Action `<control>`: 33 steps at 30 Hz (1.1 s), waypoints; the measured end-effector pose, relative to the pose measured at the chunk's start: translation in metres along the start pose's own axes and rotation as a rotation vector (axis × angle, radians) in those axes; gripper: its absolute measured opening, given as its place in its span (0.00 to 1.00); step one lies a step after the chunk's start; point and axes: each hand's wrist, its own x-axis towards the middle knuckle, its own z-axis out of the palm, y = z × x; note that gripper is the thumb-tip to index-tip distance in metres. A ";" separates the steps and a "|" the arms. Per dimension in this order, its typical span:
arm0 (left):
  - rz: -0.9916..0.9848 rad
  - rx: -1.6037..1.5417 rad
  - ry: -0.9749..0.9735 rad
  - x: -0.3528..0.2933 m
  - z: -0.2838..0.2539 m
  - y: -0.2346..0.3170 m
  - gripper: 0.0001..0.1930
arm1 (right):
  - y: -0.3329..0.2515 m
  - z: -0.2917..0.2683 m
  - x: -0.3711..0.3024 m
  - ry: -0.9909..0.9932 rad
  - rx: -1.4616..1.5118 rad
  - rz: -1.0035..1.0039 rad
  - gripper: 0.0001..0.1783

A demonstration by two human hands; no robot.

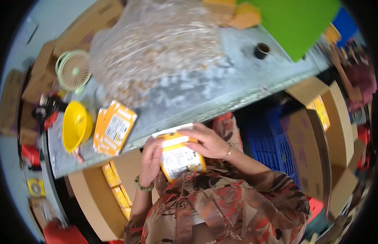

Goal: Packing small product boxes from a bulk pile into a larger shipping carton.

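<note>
Close against my body is a yellow and white carton [181, 159] with a printed label panel facing up. My left hand [149, 160] grips its left side, a beaded bracelet on that wrist. Across the carton's far end lies my right hand [209, 140], fingers bent over the top by a pale flap; a thin bangle circles that wrist. Part of the carton's lower end meets my patterned shirt. On the table to the left, a similar orange and white carton [115, 129] lies beside a yellow bowl [77, 125].
A large clear plastic bag [156, 44] of small pieces covers the table's far part. Also there are a green fan [74, 73], dark cup [261, 51] and green board [294, 24]. Cardboard boxes [89, 199] of yellow packs and a blue crate [272, 142] stand below. Someone [359, 81] is at far right.
</note>
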 end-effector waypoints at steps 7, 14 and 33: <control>-0.234 -0.183 -0.116 -0.030 -0.030 -0.010 0.10 | 0.001 0.025 0.020 -0.072 0.105 -0.078 0.10; -0.313 -0.428 0.044 -0.050 -0.047 -0.025 0.17 | 0.058 0.032 0.139 -0.077 -0.272 -0.119 0.16; -0.316 -0.642 0.727 0.011 -0.044 -0.075 0.11 | 0.102 -0.010 0.100 -0.125 -0.734 -0.310 0.22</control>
